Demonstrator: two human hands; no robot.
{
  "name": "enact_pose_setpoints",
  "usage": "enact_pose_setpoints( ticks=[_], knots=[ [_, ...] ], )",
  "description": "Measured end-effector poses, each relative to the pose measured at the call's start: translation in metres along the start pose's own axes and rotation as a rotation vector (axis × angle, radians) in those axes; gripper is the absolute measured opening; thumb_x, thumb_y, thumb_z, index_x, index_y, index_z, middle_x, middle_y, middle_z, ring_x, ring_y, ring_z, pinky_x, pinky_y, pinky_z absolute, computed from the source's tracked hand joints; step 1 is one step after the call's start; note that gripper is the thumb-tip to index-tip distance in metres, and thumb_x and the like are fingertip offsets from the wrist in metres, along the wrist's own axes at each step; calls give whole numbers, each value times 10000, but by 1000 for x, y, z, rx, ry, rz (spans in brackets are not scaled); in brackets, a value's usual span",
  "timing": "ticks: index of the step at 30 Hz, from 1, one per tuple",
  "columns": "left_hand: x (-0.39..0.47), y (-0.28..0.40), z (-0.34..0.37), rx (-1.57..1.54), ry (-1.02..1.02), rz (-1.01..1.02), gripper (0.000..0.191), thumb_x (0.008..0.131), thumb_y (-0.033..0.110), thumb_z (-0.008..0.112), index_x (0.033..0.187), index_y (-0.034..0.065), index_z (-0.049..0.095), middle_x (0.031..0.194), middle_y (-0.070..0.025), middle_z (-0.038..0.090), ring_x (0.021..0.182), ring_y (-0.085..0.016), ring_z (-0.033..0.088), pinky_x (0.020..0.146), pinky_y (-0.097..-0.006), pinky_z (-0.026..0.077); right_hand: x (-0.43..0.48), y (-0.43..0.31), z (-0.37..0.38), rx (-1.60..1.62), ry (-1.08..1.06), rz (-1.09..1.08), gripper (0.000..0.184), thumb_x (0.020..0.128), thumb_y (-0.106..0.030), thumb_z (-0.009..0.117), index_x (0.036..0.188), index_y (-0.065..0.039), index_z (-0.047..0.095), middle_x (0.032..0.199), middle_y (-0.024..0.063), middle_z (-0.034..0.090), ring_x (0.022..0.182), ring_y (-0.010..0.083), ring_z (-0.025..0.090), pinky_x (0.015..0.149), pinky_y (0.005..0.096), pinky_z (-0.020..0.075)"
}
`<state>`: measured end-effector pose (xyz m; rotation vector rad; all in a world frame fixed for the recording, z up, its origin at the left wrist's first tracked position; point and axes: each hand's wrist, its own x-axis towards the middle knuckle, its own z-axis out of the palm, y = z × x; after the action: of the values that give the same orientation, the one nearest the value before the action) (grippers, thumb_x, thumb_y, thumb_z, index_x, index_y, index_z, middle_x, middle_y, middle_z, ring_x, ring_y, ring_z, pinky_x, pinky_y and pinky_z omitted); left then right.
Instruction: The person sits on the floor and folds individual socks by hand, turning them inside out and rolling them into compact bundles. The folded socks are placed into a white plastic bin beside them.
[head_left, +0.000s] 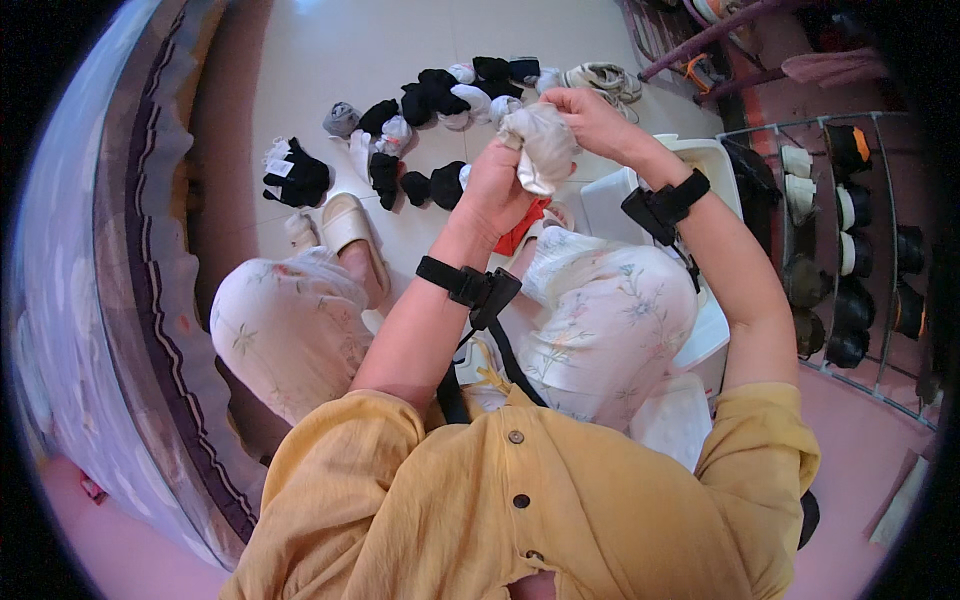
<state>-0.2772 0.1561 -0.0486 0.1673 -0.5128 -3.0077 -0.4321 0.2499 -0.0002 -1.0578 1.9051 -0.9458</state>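
Note:
Both my hands hold a bunched, off-white sock (550, 142) above the tiled floor. My left hand (499, 184) grips its near left side, with the wrist strap below. At its upper right edge, my right hand (585, 120) pinches the fabric; some fingertips are hidden behind it. Beyond the hands, balled black socks (435, 94) and white socks (471, 101) lie in a curved row on the tiles. A grey balled sock (342, 118) is at the row's left end. Black socks with a white tag (298, 176) lie apart, further left. A red cloth (521, 229) is partly hidden below my left hand.
A white plastic bin (724, 169) stands at my right, beside a metal shoe rack (829, 247) with several shoes. White sneakers (600, 79) sit at the row's far end. A fabric-draped bed edge (150, 247) runs along the left. A cream slipper (346, 221) is on one foot.

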Motion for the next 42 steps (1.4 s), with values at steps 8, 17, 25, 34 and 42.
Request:
enact_pose_setpoints(
  ticks=[8,17,25,34,42],
  knots=[
    [-17,34,5,172,226,196,315,858,64,476,1167,88,536,1021,-29,594,908,-153,605,727,-315,519,-23,-84,39,-394,192,-355,404,879,-196,635,1252,-84,529,1031,44,596,896,115,595,787,272,484],
    [-21,43,-25,-16,201,171,247,992,325,483,1140,154,583,1028,25,646,844,-75,597,546,-215,390,-21,-54,17,538,169,87,333,921,-278,560,1180,-69,582,1020,17,647,867,110,639,696,271,537],
    [-25,54,-28,53,270,182,251,988,363,492,1086,160,601,1027,30,636,832,-88,575,593,-212,412,-17,-31,-3,789,107,200,420,990,-419,454,1184,-72,590,1076,52,649,969,140,633,758,322,544],
    [-22,45,-26,338,515,213,214,940,340,592,997,134,602,928,12,618,801,-88,572,592,-231,435,-19,-42,5,483,171,61,336,968,-317,520,1190,-79,606,1077,46,636,910,92,610,744,264,526],
    [-28,54,-13,271,302,166,202,953,273,580,1059,102,586,884,13,620,614,-31,494,408,-156,278,-26,-57,5,198,176,102,285,865,-175,586,1142,-112,599,986,37,638,720,53,549,582,192,463]
  ],
)
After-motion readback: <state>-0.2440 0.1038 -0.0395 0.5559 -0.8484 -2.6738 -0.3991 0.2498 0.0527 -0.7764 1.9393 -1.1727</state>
